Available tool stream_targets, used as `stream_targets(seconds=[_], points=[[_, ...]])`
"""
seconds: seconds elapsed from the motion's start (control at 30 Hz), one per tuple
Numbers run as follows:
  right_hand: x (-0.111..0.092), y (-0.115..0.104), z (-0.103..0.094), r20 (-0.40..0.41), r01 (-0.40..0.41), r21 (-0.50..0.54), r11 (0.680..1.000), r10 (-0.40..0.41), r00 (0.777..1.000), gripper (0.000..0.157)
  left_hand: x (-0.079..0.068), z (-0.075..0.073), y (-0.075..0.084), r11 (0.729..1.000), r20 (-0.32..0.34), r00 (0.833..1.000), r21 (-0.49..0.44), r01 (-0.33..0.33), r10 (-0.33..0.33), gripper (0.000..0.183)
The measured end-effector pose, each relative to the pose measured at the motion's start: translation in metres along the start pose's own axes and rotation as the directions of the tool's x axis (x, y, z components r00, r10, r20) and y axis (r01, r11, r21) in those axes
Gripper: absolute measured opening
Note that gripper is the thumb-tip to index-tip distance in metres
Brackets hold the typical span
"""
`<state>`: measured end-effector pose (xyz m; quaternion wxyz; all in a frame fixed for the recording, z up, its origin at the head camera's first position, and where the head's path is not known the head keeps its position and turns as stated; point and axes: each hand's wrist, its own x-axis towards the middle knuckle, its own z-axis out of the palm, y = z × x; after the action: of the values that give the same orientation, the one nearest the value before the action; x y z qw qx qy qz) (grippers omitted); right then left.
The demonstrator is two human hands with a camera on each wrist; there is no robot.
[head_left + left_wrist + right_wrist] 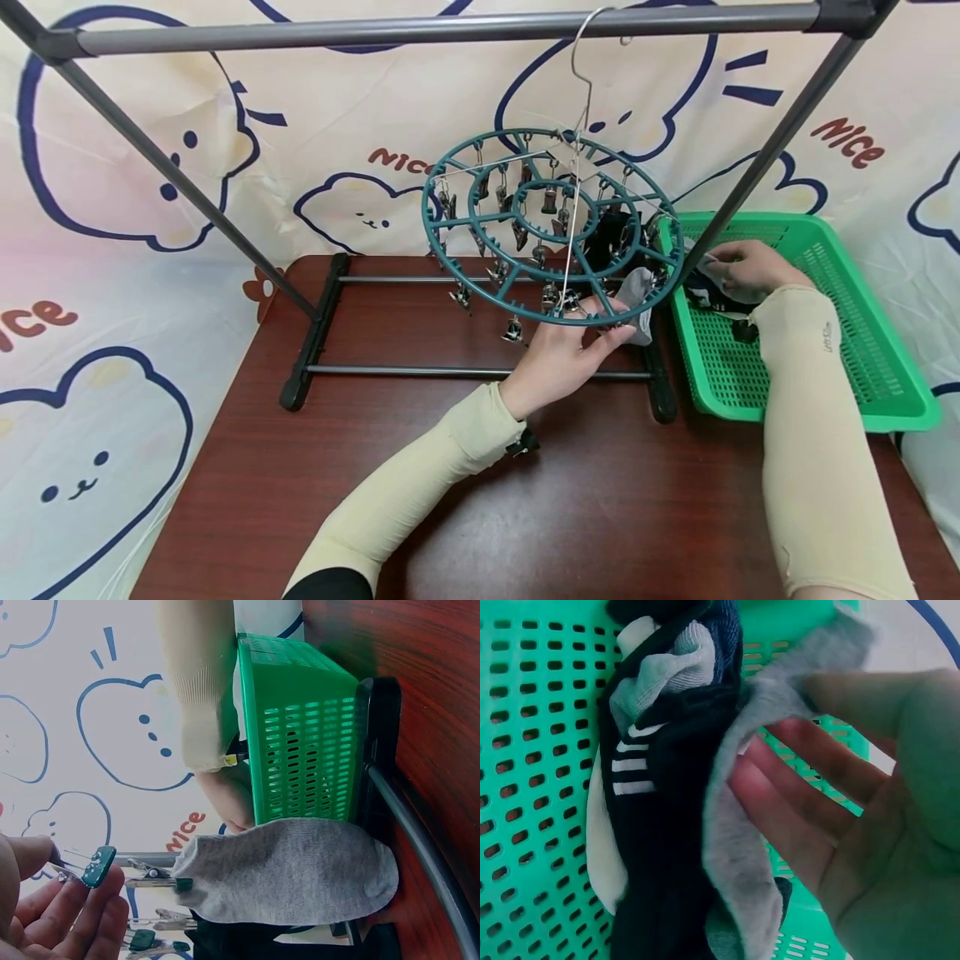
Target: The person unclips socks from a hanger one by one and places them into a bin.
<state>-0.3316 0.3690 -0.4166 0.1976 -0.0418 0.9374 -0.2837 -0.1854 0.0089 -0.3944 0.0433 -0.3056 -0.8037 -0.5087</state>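
My left hand (558, 362) is at the near rim of a round teal sock-drying hanger (498, 302). In the left wrist view its thumb and fingers pinch a metal clip (97, 867) with green tips. Beside it a grey sock (292, 870) hangs from another clip (157, 883), with something black hanging behind it. My right hand (750, 271) is inside the green basket (892, 350). Between its thumb and fingers it pinches a second grey sock (739, 847), lifted partly off a black sock with white stripes (667, 780).
The hanger's hook (579, 62) hangs on the top bar (337, 33) of a grey metal stand. Several metal clips (517, 233) dangle from the rings. More socks (679, 667) lie in the basket. The stand's feet (296, 387) rest on a brown table (600, 500).
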Motion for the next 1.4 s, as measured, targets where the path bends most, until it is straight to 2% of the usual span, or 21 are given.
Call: stream_targets(seconds=[0.2, 0.37, 0.53, 0.77, 0.9, 1.17, 1.3, 1.4], points=[[0.003, 0.000, 0.002, 0.083, -0.003, -0.021, 1.000, 0.005, 0.997, 0.055, 0.001, 0.001, 0.000, 1.000, -0.005, 1.000, 0.000, -0.008, 0.008, 0.028], [0.004, 0.002, 0.004, 0.142, -0.040, -0.036, 0.999, 0.045, 0.989, 0.064, 0.000, 0.001, 0.000, 1.000, -0.004, 1.000, 0.005, -0.007, 0.007, 0.029], [0.002, 0.000, 0.007, 0.184, -0.089, -0.041, 0.995, 0.095, 0.978, 0.059, 0.000, 0.001, 0.000, 1.000, -0.002, 1.000, -0.004, -0.004, 0.004, 0.028], [0.008, -0.002, 0.008, 0.196, -0.082, -0.079, 0.994, 0.096, 0.976, 0.064, -0.001, 0.000, 0.000, 0.999, 0.001, 1.000, -0.027, -0.016, 0.017, 0.029], [0.012, -0.002, 0.008, 0.215, -0.093, -0.076, 0.993, 0.107, 0.971, 0.066, -0.003, 0.001, 0.000, 1.000, -0.003, 1.000, -0.011, -0.025, 0.025, 0.031], [0.010, -0.004, 0.007, 0.227, -0.069, -0.118, 0.991, 0.095, 0.969, 0.065, -0.005, 0.006, -0.001, 0.999, 0.021, 0.999, 0.007, -0.050, 0.049, 0.021], [0.009, -0.004, 0.008, 0.219, -0.073, -0.113, 0.991, 0.096, 0.971, 0.064, -0.008, 0.006, 0.001, 0.999, 0.050, 0.999, 0.024, -0.021, 0.020, 0.025], [0.007, -0.004, 0.007, 0.213, -0.074, -0.108, 0.991, 0.096, 0.972, 0.064, -0.011, 0.007, 0.003, 0.999, 0.102, 0.995, 0.038, -0.022, 0.018, 0.027]])
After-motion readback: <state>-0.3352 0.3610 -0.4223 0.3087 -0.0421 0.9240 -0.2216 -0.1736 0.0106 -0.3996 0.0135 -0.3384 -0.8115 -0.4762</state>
